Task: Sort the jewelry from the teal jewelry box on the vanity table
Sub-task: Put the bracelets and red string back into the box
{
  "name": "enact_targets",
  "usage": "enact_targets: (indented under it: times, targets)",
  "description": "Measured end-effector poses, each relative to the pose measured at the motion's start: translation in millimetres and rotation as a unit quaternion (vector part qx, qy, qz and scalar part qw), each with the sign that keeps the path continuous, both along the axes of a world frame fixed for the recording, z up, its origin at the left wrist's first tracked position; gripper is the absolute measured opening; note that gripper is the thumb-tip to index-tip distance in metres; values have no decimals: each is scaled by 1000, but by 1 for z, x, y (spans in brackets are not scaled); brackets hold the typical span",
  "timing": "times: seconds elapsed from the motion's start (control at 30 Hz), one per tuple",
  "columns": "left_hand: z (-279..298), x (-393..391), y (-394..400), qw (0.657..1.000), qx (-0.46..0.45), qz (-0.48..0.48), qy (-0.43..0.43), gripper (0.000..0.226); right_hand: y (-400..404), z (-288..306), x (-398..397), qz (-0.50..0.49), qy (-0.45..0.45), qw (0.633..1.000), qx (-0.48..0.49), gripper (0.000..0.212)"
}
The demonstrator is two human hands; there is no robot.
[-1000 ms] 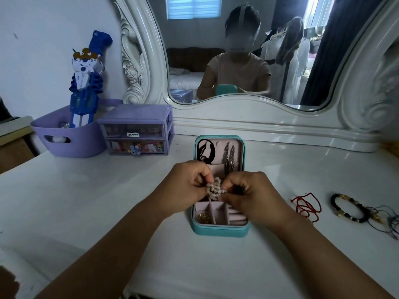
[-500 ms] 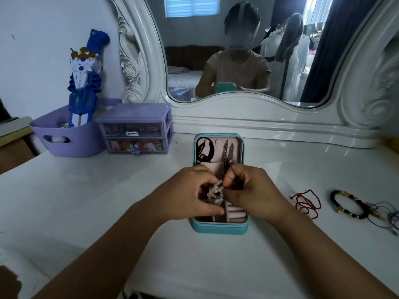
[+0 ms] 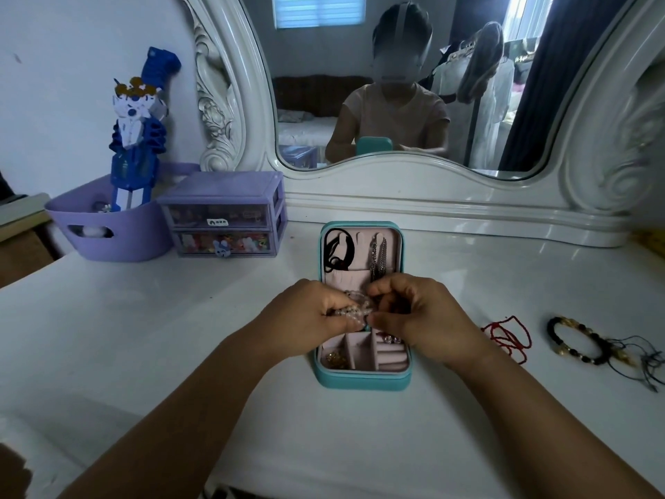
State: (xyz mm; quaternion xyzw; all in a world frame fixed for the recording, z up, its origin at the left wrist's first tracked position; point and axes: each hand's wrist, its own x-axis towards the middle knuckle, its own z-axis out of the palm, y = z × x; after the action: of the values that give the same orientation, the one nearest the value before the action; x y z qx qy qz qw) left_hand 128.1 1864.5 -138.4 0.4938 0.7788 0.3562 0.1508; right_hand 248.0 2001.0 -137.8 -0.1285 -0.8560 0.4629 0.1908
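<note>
Since half a second ago, both hands have drawn the pearl strand slightly lower and flatter over the box. From the head camera I count two hands: my left hand (image 3: 309, 311) and right hand (image 3: 414, 311), each with fingers curled, pinching one clear, pearly bead bracelet (image 3: 354, 311) between them. It hangs above the open teal rectangular jewelry box (image 3: 361, 379), which sits mid-table on the white vanity table (image 3: 144, 336). I see pale pink lining, one black cord (image 3: 336, 250) and one silver chain (image 3: 378, 257) hooked in the lid, and small gold pieces (image 3: 334, 358) in a lower compartment; their number is blurred. Right of the box lie one red string bracelet (image 3: 507, 336) and one black-and-gold beaded bracelet (image 3: 575, 340).
</note>
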Motion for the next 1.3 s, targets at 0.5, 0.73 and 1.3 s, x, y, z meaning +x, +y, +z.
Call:
enact_targets:
  times: [0.5, 0.73, 1.3]
  targets:
    - [16, 6, 2, 974, 39, 103, -196, 12, 16, 32, 22, -27, 62, 995, -77, 19]
    - [15, 11, 19, 992, -50, 86, 78, 7, 20, 35, 44, -63, 30, 998, -7, 14]
    - [8, 4, -4, 992, 48, 115, -15, 19, -14, 12, -8, 29, -41, 983, 177, 3]
